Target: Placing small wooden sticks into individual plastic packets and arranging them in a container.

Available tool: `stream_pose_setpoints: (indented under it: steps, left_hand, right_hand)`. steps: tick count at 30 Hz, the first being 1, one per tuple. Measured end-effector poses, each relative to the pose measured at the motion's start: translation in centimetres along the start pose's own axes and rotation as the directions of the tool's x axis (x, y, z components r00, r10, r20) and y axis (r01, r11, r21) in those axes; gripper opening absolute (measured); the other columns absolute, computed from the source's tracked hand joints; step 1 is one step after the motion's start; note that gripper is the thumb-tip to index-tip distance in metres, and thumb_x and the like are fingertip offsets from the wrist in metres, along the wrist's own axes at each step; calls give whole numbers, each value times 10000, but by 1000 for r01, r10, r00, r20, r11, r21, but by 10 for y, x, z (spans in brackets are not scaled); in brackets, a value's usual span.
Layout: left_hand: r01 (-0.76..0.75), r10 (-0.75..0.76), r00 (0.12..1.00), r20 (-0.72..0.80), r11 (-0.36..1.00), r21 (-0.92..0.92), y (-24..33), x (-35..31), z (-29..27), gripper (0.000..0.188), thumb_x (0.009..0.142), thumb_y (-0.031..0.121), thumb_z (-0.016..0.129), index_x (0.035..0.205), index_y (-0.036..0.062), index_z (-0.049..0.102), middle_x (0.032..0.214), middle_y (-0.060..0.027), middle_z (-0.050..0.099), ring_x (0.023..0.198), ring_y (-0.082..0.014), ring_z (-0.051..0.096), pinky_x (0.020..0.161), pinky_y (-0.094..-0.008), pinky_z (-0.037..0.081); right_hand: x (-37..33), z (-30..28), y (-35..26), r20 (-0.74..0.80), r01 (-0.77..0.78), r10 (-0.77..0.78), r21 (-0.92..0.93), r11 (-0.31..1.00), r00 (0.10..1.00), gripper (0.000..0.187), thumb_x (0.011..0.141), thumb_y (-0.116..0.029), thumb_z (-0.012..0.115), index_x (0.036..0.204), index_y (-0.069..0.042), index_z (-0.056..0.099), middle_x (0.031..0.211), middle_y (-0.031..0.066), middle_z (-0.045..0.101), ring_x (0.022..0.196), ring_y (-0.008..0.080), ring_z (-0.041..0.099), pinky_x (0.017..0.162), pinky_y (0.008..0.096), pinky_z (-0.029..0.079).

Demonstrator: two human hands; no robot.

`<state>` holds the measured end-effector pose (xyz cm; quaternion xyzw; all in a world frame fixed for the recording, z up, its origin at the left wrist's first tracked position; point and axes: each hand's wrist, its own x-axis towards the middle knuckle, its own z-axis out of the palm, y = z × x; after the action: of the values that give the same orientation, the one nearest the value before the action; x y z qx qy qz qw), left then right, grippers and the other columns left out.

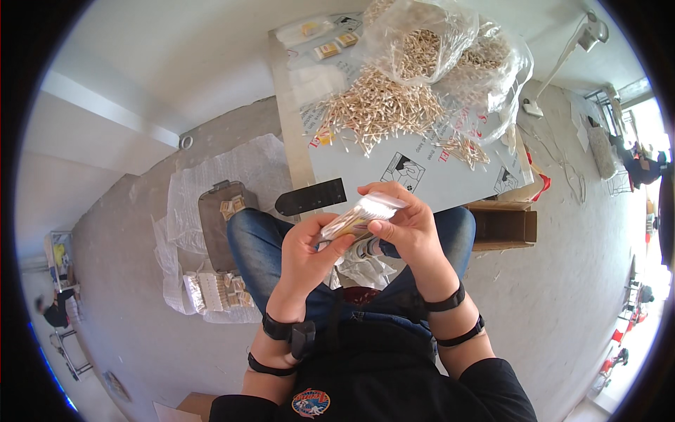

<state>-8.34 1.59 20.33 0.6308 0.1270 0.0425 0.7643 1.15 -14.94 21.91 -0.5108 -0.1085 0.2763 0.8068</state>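
Note:
Between my two hands, above my lap, is a small clear plastic bag of cotton swabs [360,216]. My left hand [307,254] pinches its lower left end between thumb and fingers. At the upper right end my right hand [410,221] is closed on the bag, thumb on the near side. The bag is tilted, its right end higher. Just beyond, on the table [330,167], a large heap of loose cotton swabs [383,105] is spread out, with a smaller pile [464,152] to its right. Crumpled clear plastic [365,271] lies below the bag, partly hidden by my hands.
Large clear sacks [485,60] of swabs stand at the table's back. A flat black piece [311,197] juts from its near left edge. On the floor are a grey bin [218,232] with small packs, stacked packs [214,292] on plastic sheeting, and a cardboard box [503,228] at right.

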Motion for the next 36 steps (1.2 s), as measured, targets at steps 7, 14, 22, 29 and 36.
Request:
stream_pose_setpoints:
  steps: [7,14,22,29,36]
  left_hand:
    - [-145,152,983,-100,987,73,11,2,3,178,847,59,746,995,14,658,945,-39,671,868,-96,607,778,-229,472]
    - [-344,366,930,25,847,406,27,3,3,205,801,78,777,961,8,670,951,-75,639,862,-160,612,768,-259,476]
    - [-438,446,890,95,779,448,32,1,10,270,742,113,837,952,23,693,959,-67,637,903,-166,614,808,-285,498]
    - [-425,427,902,66,848,317,31,3,12,312,721,108,850,984,28,702,1101,-93,613,1005,-197,614,872,-299,501]
    - [-421,424,903,67,846,326,20,3,2,313,703,63,847,991,43,726,1133,-94,618,1017,-189,622,839,-280,517]
  right_hand:
    - [10,-27,25,178,107,-83,-126,986,980,385,762,-25,790,1115,-9,637,1176,93,598,1244,262,502,1070,400,360]
    - [11,-24,20,199,229,-183,-245,942,963,340,733,27,793,1042,-42,667,1154,93,603,1211,236,531,1045,364,380]
    - [8,-14,27,276,293,-187,-419,859,943,266,723,29,799,953,-59,698,1118,60,605,1189,256,570,980,370,468]
    - [10,-17,35,274,314,-222,-360,879,936,274,733,31,795,971,-68,702,1110,51,613,1183,253,576,980,364,469]
    - [10,-20,39,266,310,-234,-295,904,935,283,728,40,795,968,-80,707,1098,45,626,1175,237,577,977,359,466]
